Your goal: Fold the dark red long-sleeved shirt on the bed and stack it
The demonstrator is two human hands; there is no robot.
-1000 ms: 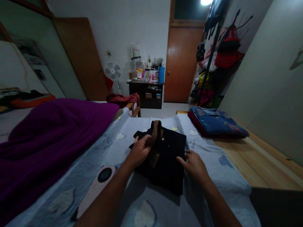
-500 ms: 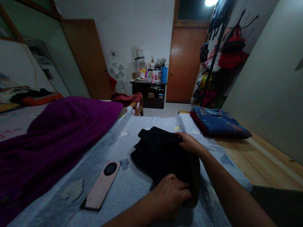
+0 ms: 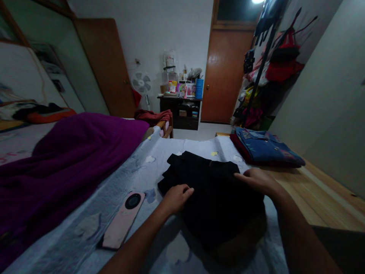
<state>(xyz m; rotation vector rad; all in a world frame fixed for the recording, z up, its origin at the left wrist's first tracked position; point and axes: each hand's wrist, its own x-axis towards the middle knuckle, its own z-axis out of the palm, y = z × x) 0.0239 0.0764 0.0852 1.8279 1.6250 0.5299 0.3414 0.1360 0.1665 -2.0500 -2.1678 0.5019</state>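
Observation:
A black garment point(image 3: 216, 198) lies partly folded on the light blue, leaf-patterned bedsheet point(image 3: 176, 251), its near end spread toward me. I cannot tell its exact kind. My left hand point(image 3: 178, 198) is at the garment's left edge, fingers curled and closed on the cloth. On the opposite side, my right hand point(image 3: 258, 180) pinches the upper right edge between thumb and fingers. A pink phone point(image 3: 121, 224) with a round black camera ring rests face down to the left of the garment.
A purple blanket point(image 3: 68, 160) covers the left side. Folded clothes with a denim piece point(image 3: 268, 146) on top sit at the right, on a wooden board point(image 3: 308, 194). Beyond the bed stand a fan point(image 3: 142, 84) and a dark cabinet point(image 3: 185, 121).
My left hand has moved forward and left, from the near end to the left edge. My right hand has shifted right. The garment's near part has opened out toward me and right.

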